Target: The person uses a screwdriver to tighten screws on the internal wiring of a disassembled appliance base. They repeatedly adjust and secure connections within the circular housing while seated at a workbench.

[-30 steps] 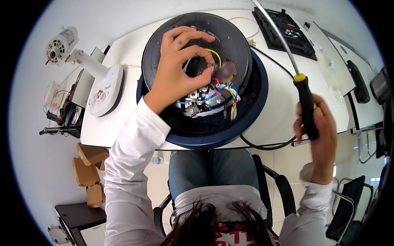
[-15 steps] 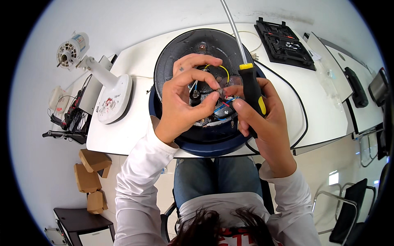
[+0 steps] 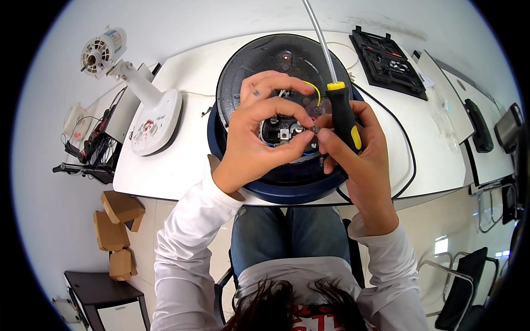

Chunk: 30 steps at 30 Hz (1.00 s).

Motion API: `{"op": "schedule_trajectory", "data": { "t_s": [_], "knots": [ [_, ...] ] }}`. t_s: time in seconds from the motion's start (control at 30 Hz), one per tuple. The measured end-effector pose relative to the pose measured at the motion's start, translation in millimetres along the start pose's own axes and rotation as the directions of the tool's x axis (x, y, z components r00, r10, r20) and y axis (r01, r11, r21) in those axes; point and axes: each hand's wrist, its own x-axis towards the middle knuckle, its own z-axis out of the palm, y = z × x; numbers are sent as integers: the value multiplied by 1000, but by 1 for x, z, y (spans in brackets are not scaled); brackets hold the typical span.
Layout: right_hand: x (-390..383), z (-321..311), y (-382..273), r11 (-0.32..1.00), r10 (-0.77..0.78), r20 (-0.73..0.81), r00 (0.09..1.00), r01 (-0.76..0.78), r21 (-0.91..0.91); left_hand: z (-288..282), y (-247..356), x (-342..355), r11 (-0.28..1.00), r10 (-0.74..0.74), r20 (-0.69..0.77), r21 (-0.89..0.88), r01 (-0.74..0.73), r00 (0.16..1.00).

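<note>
A round black appliance base (image 3: 248, 55) with a dark blue rim (image 3: 276, 193) lies with its inside exposed at the table's front edge. Over its wiring, my left hand (image 3: 259, 132) has thumb and forefinger pinched at a small metal part (image 3: 315, 129), whose exact kind is too small to tell. My right hand (image 3: 367, 157) meets it there with thumb and fingertips. Tucked between the right fingers is a screwdriver (image 3: 343, 113) with a black and yellow handle, its shaft pointing up and away. A yellow wire (image 3: 316, 91) arches behind the left fingers; other wires are partly hidden.
At the left stands a white fan stand (image 3: 157, 124) with a bare motor (image 3: 104, 52). An opened black tool case (image 3: 389, 63) lies at the back right. A black cable (image 3: 406, 127) curves along the right. Cardboard boxes (image 3: 113, 229) sit on the floor at the left.
Both hands have shifted slightly right in the picture, with the base. The red and blue wires by the fingertips are now mostly hidden, and a metal terminal shows beneath the left hand.
</note>
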Motion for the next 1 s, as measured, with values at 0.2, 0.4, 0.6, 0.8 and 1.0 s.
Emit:
{"op": "schedule_trajectory", "data": {
  "t_s": [0.2,0.4,0.6,0.8,1.0],
  "knots": [
    [3,-2,1,998,5,25,1000,-3,-59,-6,2,-3,999,-24,-3,27,24,1000],
    [7,-5,1,984,42,64,997,-30,-174,-13,5,-3,989,-133,84,-55,138,988],
    [5,4,7,979,73,32,997,-66,-191,-19,6,-16,996,-82,24,-38,83,996],
    [-7,-22,10,974,-43,-52,998,30,-226,-56,3,-53,961,-251,-205,61,268,946],
    [-26,-69,0,939,-102,-133,986,51,-340,-119,-62,-119,741,-530,-371,235,629,763]
  ]
}}
